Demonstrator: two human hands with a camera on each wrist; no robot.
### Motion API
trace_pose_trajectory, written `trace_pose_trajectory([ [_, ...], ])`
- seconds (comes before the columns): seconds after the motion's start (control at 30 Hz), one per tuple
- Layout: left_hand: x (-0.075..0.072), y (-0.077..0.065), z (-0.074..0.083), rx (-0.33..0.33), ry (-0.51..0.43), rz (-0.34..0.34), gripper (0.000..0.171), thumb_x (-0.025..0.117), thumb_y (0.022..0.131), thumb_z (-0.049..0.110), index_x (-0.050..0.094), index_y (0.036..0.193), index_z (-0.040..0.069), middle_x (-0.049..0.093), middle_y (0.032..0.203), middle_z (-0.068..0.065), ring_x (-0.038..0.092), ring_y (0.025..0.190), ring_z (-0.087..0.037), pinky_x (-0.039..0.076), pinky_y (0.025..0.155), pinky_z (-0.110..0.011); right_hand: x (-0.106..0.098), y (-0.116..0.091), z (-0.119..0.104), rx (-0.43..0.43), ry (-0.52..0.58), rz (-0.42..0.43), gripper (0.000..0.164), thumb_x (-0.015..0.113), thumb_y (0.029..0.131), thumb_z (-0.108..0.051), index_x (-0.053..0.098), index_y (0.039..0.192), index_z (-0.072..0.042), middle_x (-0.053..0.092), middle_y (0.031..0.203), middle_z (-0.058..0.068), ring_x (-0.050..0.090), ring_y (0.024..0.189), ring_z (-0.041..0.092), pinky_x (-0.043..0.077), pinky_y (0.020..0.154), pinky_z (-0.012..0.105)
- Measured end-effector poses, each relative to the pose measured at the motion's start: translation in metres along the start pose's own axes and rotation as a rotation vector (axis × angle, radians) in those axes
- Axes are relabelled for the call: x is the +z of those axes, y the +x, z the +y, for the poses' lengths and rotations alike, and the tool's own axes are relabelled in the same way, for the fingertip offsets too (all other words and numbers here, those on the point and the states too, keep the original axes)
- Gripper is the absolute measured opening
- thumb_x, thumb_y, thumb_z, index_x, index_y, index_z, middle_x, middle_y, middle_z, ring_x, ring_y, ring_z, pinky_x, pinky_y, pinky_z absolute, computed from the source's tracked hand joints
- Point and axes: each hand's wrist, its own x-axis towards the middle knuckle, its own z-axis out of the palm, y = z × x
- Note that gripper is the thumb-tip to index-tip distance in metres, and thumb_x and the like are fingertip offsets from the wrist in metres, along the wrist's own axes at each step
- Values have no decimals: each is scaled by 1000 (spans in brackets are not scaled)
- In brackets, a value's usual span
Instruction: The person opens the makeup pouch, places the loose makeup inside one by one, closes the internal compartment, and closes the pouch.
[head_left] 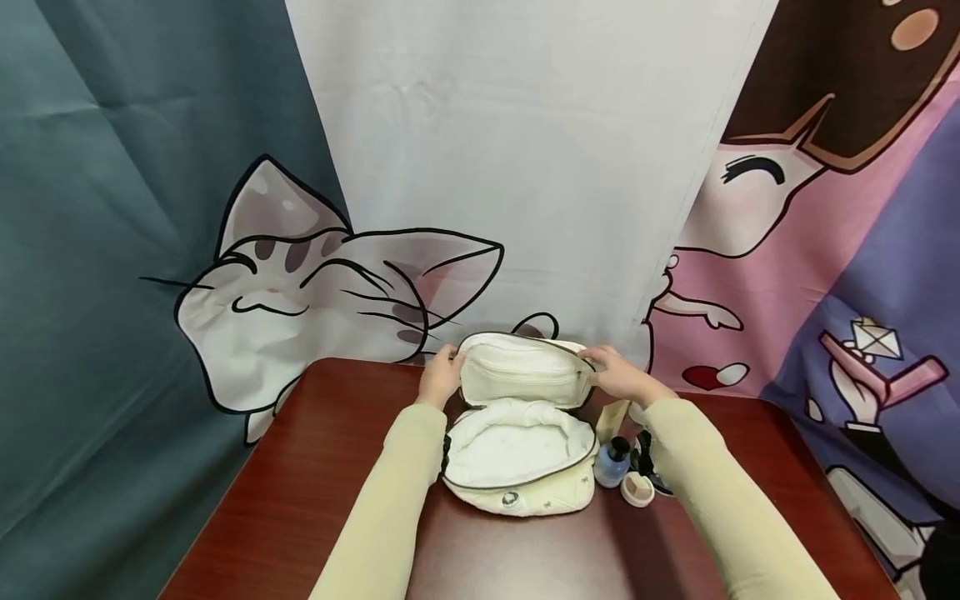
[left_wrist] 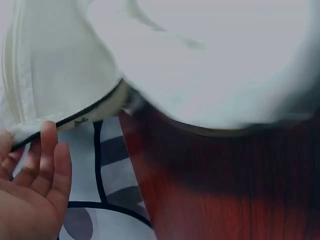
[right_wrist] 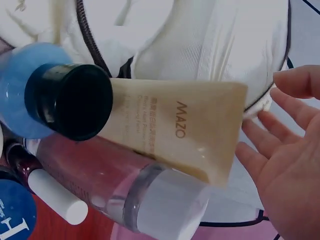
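A cream cosmetic bag (head_left: 517, 492) sits unzipped on the table, its mesh-lined lid (head_left: 525, 377) raised at the back. My left hand (head_left: 440, 377) grips the lid's left edge; in the left wrist view, the fingers of that hand (left_wrist: 37, 185) are bent at the dark zipper rim. At the lid's right edge is my right hand (head_left: 621, 375), thumb and forefinger at the rim in the right wrist view. The bag's main compartment (head_left: 513, 450) gapes toward me, showing a white lining. Close under the right hand (right_wrist: 290, 155) lies a beige MAZO tube (right_wrist: 175, 125).
Right of the bag stand a blue bottle with a black cap (head_left: 612, 462) and a small round white jar (head_left: 637, 490). A clear pinkish bottle (right_wrist: 120, 175) and a white-capped small tube (right_wrist: 57, 195) crowd beside them. A printed cloth (head_left: 525, 167) hangs behind the reddish-brown table (head_left: 322, 467).
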Motion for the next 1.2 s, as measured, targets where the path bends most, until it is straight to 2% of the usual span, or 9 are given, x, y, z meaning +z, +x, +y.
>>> trace_pose_trajectory([
  [0.17,-3,-2,-3,-55,-39,23,27,44,99,21,54,119,6,64,100,-17,62,82,-29,47,72,-40,-5,-6,3,-47,11,48,49,41,88,4,36,136,8,29,139,30,23,129,46,26,100,58],
  [0.4,-1,-2,0,2,-198,29,26,43,100,16,51,122,6,60,104,-16,62,94,-28,49,74,-38,-25,-30,13,-18,18,185,41,43,92,-2,43,132,4,36,134,27,37,120,45,39,88,53],
  [0.53,1,0,4,-3,-186,-5,26,42,100,20,50,121,7,59,108,-14,59,94,-27,47,76,-37,-31,-46,29,24,22,264,37,43,94,-6,47,129,3,44,127,26,43,115,42,40,89,53],
  [0.67,0,-2,2,-54,-114,-36,28,41,100,25,50,121,8,60,105,-12,58,82,-24,45,67,-36,-30,-65,53,84,-25,326,26,48,91,-6,55,114,5,57,107,24,54,95,35,45,77,43],
  [0.73,0,-3,1,-73,-74,-21,28,41,100,26,52,119,9,61,98,-11,56,75,-24,43,63,-35,-27,-74,67,122,-37,301,20,51,88,-4,57,104,7,60,94,20,56,83,29,45,68,37],
  [0.83,-1,-4,1,-67,-17,19,27,43,100,26,55,115,8,61,91,-11,55,69,-24,42,61,-36,-18,-85,86,152,14,195,17,56,80,1,55,94,11,59,81,14,57,71,24,47,61,34],
  [0.97,0,-4,1,-63,-28,8,28,43,99,24,53,121,10,62,98,-11,57,73,-25,44,63,-37,-3,-93,103,172,92,83,25,69,77,-4,55,92,10,57,77,8,55,68,20,48,60,33],
  [1.07,1,-2,0,-74,-89,-45,34,43,99,22,46,132,13,60,109,-12,57,80,-24,44,65,-36,9,-93,109,163,83,87,33,77,75,-12,56,93,7,56,75,5,51,70,18,45,61,31],
  [1.2,2,-1,-3,-95,-148,-107,45,42,99,20,33,143,18,53,124,-14,57,90,-25,44,69,-36,19,-91,109,130,23,138,33,79,73,-18,58,89,2,55,73,3,49,70,17,42,61,31],
])
